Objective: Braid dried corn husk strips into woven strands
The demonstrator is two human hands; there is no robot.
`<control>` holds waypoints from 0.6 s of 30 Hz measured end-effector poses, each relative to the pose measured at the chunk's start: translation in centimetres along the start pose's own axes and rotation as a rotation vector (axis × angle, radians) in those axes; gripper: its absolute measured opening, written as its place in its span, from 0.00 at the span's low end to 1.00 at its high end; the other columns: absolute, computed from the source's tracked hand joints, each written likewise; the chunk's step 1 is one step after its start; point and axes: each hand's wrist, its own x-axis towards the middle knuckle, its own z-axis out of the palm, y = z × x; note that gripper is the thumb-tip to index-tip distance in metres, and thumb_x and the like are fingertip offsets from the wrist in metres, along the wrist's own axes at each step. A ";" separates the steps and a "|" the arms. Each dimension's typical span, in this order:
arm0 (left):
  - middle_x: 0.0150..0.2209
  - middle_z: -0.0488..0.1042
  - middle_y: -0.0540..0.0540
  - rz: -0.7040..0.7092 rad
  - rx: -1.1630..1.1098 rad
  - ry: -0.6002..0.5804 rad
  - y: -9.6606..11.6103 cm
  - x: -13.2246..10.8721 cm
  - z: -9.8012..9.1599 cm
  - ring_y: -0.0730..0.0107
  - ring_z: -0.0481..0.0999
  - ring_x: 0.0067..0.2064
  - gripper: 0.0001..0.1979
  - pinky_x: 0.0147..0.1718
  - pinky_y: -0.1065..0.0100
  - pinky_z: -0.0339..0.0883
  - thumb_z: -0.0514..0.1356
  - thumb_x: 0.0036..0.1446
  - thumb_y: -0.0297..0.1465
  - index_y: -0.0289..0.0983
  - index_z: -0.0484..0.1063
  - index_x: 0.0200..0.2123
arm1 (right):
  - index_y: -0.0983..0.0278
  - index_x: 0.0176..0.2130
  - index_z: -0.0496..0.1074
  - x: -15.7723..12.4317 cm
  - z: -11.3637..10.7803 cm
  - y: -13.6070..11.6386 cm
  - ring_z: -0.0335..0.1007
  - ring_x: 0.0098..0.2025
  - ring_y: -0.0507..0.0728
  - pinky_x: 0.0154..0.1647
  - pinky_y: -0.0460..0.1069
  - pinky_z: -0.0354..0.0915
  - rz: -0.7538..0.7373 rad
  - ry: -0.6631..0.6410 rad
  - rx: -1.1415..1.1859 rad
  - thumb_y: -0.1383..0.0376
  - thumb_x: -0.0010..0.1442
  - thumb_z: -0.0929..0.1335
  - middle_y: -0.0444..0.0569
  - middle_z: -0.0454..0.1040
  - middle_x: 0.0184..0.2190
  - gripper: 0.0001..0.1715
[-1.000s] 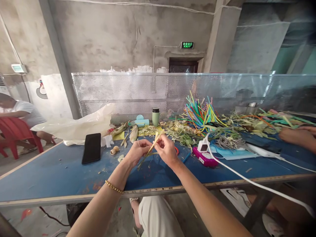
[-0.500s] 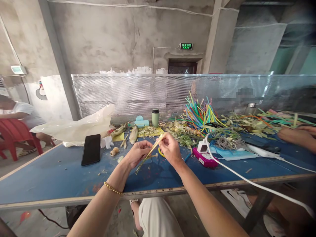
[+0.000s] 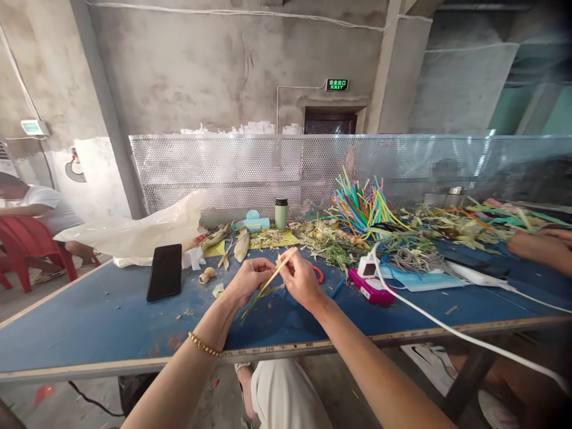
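Head view. Left hand point(image 3: 250, 279) and right hand point(image 3: 302, 281) work close together over the near part of a blue-topped table point(image 3: 111, 328). Both grips are pinched closed, thumb against fingers, on one pale yellow plant strip point(image 3: 271, 280). It runs aslant between them, upper end at the right fingertips, thinner greenish tail hanging below the left; exactly where each fingertip presses is hard to make out, probably near the strip's upper half. Gold bead bracelet point(image 3: 203, 344) on the left wrist.

Left of the grip: a black smartphone point(image 3: 164, 272), with a translucent plastic bag point(image 3: 147, 229) behind it. Straight beyond: a dried husk point(image 3: 242, 245), shredded plant scraps point(image 3: 272, 238), and a green bottle point(image 3: 281, 215) with a black lid.

Beyond and right: a bundle of multicoloured stems point(image 3: 363, 205). Just right of the right hand: a red loop point(image 3: 319, 274), then a magenta power socket point(image 3: 370, 289) bearing a white plug point(image 3: 367, 266). Far right: a co-worker's hand point(image 3: 529, 247).
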 end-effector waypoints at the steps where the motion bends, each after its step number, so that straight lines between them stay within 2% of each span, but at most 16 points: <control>1: 0.17 0.66 0.53 -0.007 0.014 0.001 -0.1 0.0 -0.1 0.80 0.58 0.19 0.13 0.19 0.73 0.47 0.70 0.40 0.35 0.33 0.73 0.25 | 0.62 0.39 0.65 0.0 0.0 0.0 0.72 0.29 0.54 0.31 0.48 0.66 -0.027 -0.015 -0.027 0.68 0.63 0.63 0.48 0.73 0.30 0.03; 5: 0.16 0.65 0.53 -0.034 0.076 0.028 -0.3 0.1 -0.2 0.79 0.59 0.19 0.09 0.19 0.73 0.47 0.67 0.40 0.32 0.34 0.71 0.22 | 0.63 0.43 0.68 0.0 -0.2 -0.1 0.73 0.31 0.55 0.34 0.48 0.67 -0.025 -0.034 -0.085 0.70 0.62 0.63 0.51 0.76 0.33 0.09; 11: 0.16 0.66 0.52 -0.112 0.192 0.040 -0.4 0.0 0.2 0.80 0.57 0.17 0.16 0.17 0.73 0.46 0.69 0.41 0.40 0.34 0.70 0.22 | 0.62 0.34 0.71 0.1 -0.8 0.3 0.70 0.25 0.53 0.28 0.45 0.61 0.077 -0.130 -0.088 0.72 0.61 0.65 0.43 0.74 0.23 0.07; 14: 0.16 0.66 0.52 -0.092 0.230 0.040 -0.6 0.2 0.3 0.80 0.58 0.17 0.18 0.17 0.73 0.48 0.68 0.43 0.43 0.34 0.70 0.21 | 0.62 0.31 0.71 0.0 -0.8 0.4 0.69 0.25 0.52 0.27 0.45 0.58 0.060 -0.113 -0.148 0.72 0.60 0.66 0.43 0.74 0.23 0.08; 18: 0.17 0.66 0.52 -0.024 0.265 0.095 -1.0 0.6 0.0 0.78 0.60 0.18 0.16 0.18 0.74 0.52 0.65 0.47 0.42 0.34 0.73 0.22 | 0.62 0.27 0.70 0.0 -0.8 0.5 0.70 0.26 0.53 0.27 0.45 0.56 0.064 -0.067 -0.253 0.70 0.59 0.68 0.46 0.76 0.25 0.09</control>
